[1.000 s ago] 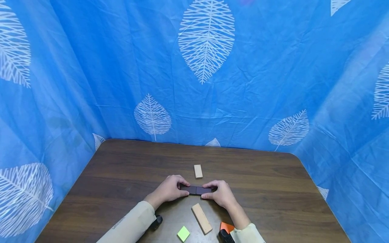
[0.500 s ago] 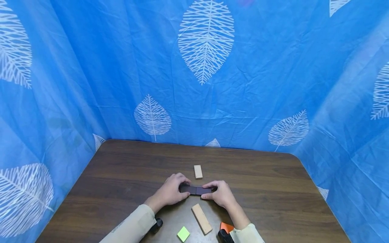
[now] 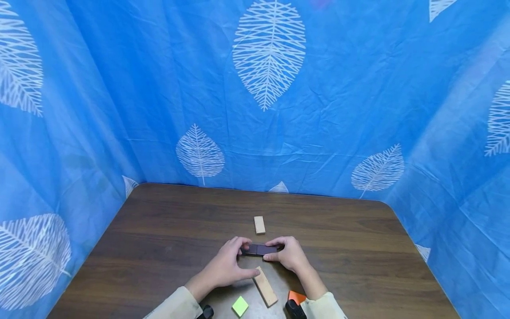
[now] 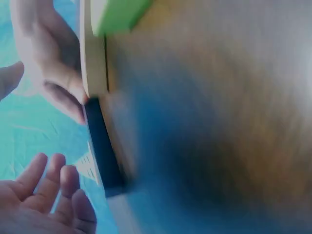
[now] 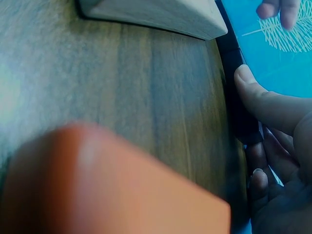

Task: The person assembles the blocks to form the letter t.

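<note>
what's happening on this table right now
A person is working with blocks on a wooden table. Their right hand grips the right end of a dark bar with a seam across it. Their left hand is open near the other end, holding nothing. A small pale block lies beyond the bar; a longer wooden block, a green block and a partly hidden orange block lie nearer the person.

on the table (image 3: 167, 235), two adjoining blocks (image 3: 260, 250) lie behind a plank (image 3: 265, 289), before a lone block (image 3: 259, 224).
</note>
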Demonstrator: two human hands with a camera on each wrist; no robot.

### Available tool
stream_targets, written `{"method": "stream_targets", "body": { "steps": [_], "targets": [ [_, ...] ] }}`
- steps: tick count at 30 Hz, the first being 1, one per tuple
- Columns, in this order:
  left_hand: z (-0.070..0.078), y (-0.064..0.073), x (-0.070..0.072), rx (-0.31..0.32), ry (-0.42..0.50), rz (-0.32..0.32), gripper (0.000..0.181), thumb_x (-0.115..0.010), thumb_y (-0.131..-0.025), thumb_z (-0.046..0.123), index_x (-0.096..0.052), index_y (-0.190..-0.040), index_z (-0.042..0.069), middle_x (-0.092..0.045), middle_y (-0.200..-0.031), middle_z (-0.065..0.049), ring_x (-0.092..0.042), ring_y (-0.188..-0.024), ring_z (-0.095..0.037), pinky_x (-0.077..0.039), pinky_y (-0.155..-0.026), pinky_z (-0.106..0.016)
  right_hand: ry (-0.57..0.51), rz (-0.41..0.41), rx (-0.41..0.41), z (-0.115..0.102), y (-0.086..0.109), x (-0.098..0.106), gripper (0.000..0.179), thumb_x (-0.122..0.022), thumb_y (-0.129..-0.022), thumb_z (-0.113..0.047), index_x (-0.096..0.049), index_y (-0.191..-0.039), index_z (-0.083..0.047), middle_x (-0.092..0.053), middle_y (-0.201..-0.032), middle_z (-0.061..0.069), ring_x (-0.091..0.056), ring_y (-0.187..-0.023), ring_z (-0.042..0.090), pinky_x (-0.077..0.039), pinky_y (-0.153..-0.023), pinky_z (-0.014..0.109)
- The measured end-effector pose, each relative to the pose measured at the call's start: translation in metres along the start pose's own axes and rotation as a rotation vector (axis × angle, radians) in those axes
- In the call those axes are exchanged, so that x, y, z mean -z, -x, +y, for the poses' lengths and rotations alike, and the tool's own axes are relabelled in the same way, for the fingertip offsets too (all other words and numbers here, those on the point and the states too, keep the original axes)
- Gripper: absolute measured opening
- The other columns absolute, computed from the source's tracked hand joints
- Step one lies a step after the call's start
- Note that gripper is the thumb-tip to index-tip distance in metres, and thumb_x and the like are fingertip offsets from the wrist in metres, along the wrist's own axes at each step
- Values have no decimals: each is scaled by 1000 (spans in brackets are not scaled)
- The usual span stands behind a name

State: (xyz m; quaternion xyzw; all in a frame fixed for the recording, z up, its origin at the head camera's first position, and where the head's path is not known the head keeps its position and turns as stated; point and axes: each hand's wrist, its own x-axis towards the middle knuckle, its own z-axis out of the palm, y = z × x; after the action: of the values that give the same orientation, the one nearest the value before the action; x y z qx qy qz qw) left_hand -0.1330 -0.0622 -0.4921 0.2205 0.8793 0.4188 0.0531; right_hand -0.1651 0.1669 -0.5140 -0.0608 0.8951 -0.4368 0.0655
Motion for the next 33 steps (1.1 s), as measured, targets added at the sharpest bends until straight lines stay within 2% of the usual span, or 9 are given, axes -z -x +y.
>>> {"method": "stream_targets", "body": {
  "steps": [4,7,11,15,18,23,28,33],
  "targets": [
    [9,13,-6,35,66,-18,75,-88,-74,45,-55,-128,4,-57,-112,-5,-53,-98,-24,-47,-83,-38,-5,-1,-4,0,0,-1,34,-95,-67,-18,-81,-98,-14,-73,-102,4,-63,-98,24,-48,-87,45],
    [16,22,-13,50,92,-5,77,-89,-73,44,-55,-128,3,-56,-111,-5,-52,-98,-24,-46,-82,-37,-3,1,-3,0,0,-1,34,-95,-68,-18,-81,-98,-14,-73,-104,4,-63,-100,25,-47,-88,46],
    [24,34,-22,75,62,14,84,-90,-69,49,-53,-128,1,-53,-110,-3,-49,-98,-21,-42,-82,-38,-3,3,0,0,1,-1,33,-95,-68,-18,-81,-98,-14,-73,-104,4,-63,-101,26,-47,-90,47],
    [30,42,-30,106,26,36,92,-90,-66,53,-51,-130,0,-52,-113,-3,-47,-103,-22,-39,-87,-46,-3,6,2,2,0,-1,33,-95,-68,-18,-81,-98,-15,-73,-105,4,-63,-102,26,-47,-91,47],
    [32,46,-37,131,29,56,98,-90,-65,54,-49,-133,-2,-52,-119,-6,-46,-109,-27,-36,-93,-55,1,9,2,3,1,-1,34,-95,-68,-19,-81,-98,-15,-73,-106,5,-63,-104,28,-46,-92,49],
    [33,48,-49,206,31,29,105,-90,-63,57,-46,-136,-4,-50,-127,-11,-43,-116,-35,-33,-94,-64,6,9,-3,1,1,-1,33,-95,-68,-19,-81,-98,-16,-73,-108,5,-62,-107,30,-45,-94,51],
    [32,49,-58,249,2,1,111,-88,-61,61,-43,-139,-4,-46,-133,-15,-41,-118,-37,-33,-89,-62,-14,11,-4,1,2,-1,32,-95,-68,-18,-81,-97,-15,-73,-106,4,-62,-105,28,-46,-93,49],
    [30,49,-66,252,-42,20,114,-88,-59,63,-42,-139,-3,-44,-135,-16,-39,-118,-37,-32,-87,-57,-16,12,1,1,2,-1,32,-95,-68,-18,-81,-97,-15,-73,-105,4,-63,-104,28,-46,-93,48]
  ]
}}
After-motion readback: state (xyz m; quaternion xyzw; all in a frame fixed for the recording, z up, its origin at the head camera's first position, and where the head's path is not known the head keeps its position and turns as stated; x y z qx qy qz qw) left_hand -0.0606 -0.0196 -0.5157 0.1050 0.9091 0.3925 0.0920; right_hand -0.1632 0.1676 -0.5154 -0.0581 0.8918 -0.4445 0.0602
